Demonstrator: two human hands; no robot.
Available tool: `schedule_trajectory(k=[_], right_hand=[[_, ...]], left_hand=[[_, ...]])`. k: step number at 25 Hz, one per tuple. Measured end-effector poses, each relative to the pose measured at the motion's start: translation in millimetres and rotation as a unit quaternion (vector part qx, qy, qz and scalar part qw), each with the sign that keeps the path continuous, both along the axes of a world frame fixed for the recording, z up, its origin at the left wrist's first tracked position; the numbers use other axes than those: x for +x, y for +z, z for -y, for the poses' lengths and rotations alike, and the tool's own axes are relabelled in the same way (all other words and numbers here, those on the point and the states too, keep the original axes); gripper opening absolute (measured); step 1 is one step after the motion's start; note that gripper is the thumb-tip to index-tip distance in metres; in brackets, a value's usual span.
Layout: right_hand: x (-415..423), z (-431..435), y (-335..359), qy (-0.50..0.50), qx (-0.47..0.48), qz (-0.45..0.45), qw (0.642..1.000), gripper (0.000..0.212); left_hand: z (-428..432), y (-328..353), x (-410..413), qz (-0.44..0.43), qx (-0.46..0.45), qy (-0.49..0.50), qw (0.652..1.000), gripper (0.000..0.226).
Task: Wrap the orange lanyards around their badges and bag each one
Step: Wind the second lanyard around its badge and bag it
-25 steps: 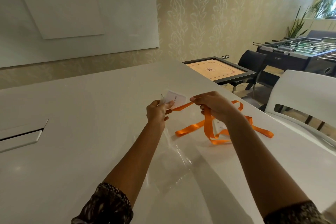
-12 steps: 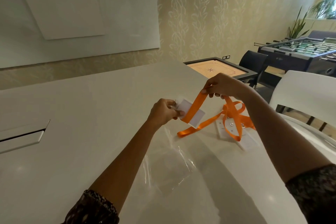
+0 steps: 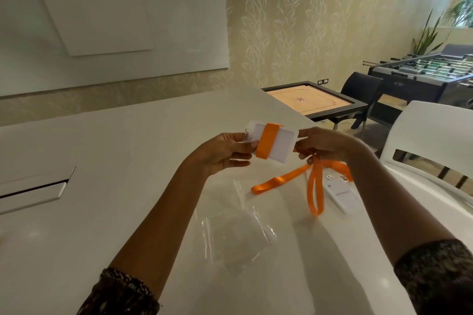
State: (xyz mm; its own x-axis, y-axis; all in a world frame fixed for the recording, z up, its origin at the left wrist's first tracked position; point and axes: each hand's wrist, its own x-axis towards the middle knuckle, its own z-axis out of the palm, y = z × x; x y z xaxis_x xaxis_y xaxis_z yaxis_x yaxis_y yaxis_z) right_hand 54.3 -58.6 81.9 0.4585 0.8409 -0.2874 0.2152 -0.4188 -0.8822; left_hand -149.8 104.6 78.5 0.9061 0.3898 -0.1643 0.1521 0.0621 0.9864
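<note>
I hold a white badge [image 3: 280, 144] above the white table [image 3: 128, 148]. My left hand [image 3: 225, 152] grips its left end. An orange lanyard [image 3: 267, 143] crosses the badge in one band. My right hand [image 3: 322, 144] is closed on the loose lanyard at the badge's right edge, and a loop [image 3: 315, 186] hangs down from it. A second white badge [image 3: 341, 194] lies on the table to the right, with more orange lanyard [image 3: 279, 181] beside it. Clear plastic bags [image 3: 238, 235] lie flat between my forearms.
A white chair [image 3: 432, 133] stands at the table's right edge. Beyond it are a carrom board table [image 3: 312, 101], a dark chair [image 3: 361, 89] and a foosball table [image 3: 425, 71]. A cable hatch [image 3: 33, 190] is set into the tabletop at the left.
The lanyard now lies as a band around the badge. My right hand has come down from above to the badge's right edge, and the badge has turned flat toward me.
</note>
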Motion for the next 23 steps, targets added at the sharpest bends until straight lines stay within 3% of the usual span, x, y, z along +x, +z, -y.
schedule_trajectory(k=[4,7,12,14,17,20,23], right_hand=[[-10,-1,-27,0.016,0.026,-0.112,0.993,0.024],[-18,-10,-42,0.018,0.052,-0.139,0.989,0.023],[-38,-25,-52,-0.010,0.131,-0.198,0.971,0.046],[-48,-29,-53,-0.012,0.157,-0.159,0.975,0.051],[-63,-38,-51,-0.044,0.201,-0.003,0.978,0.040],[-72,-45,-48,-0.122,0.251,0.059,0.959,0.015],[-80,-46,-44,-0.102,0.212,0.138,0.962,0.017]], left_hand=[[-3,10,1,0.003,-0.012,0.032,0.999,0.008],[0,14,6,0.005,-0.027,0.075,0.997,0.012],[4,19,18,0.016,-0.025,0.130,0.991,0.028],[5,22,21,0.030,-0.028,0.147,0.988,0.022],[9,28,25,0.052,-0.017,0.170,0.984,0.010],[7,27,28,0.080,-0.036,0.192,0.978,0.022],[4,20,28,0.098,-0.064,0.212,0.970,0.032]])
